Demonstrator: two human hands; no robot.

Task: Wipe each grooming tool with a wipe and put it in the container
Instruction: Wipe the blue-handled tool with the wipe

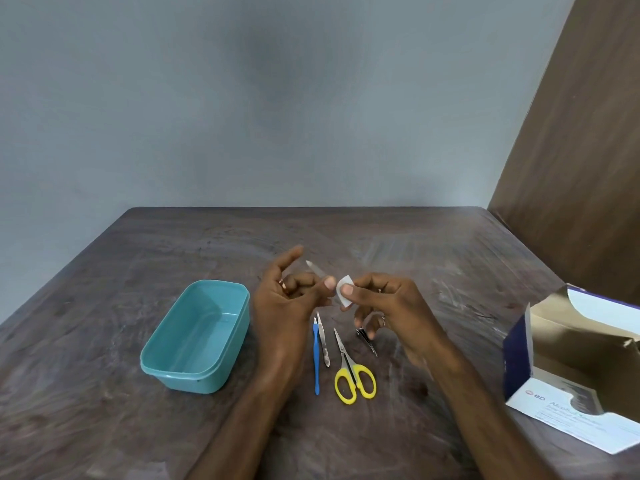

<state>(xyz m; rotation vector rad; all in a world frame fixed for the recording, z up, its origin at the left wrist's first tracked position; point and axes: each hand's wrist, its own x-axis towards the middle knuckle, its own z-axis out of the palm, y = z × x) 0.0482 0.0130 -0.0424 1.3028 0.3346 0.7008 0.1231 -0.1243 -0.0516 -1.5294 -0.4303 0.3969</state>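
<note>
1. Clearly, the left hand (pixel 294 296) pinches a slim, pale nail file (pixel 317 271) between thumb and fingers, forefinger lifted clear; its long axis runs up and away to the left, tip pointing toward the far side of the table (pixel 433 244).
2. Just beside it, the right hand (pixel 384 303) is closed on a small white wipe (pixel 344 294), which meets the file's near end.
3. Judged from this, the wiping stroke would run along the file's axis, away from the person.
4. The teal container (pixel 180 341) lies empty, left of and nearer than the left hand, which is the closer hand for the drop.
5. Blue-handled tool (pixel 316 362), tweezers (pixel 322 341), yellow scissors (pixel 351 372) and nail clipper (pixel 366 337) lie below the hands, unwiped apparently.
6. An open wipe box (pixel 568 386) sits well apart, right.
</note>
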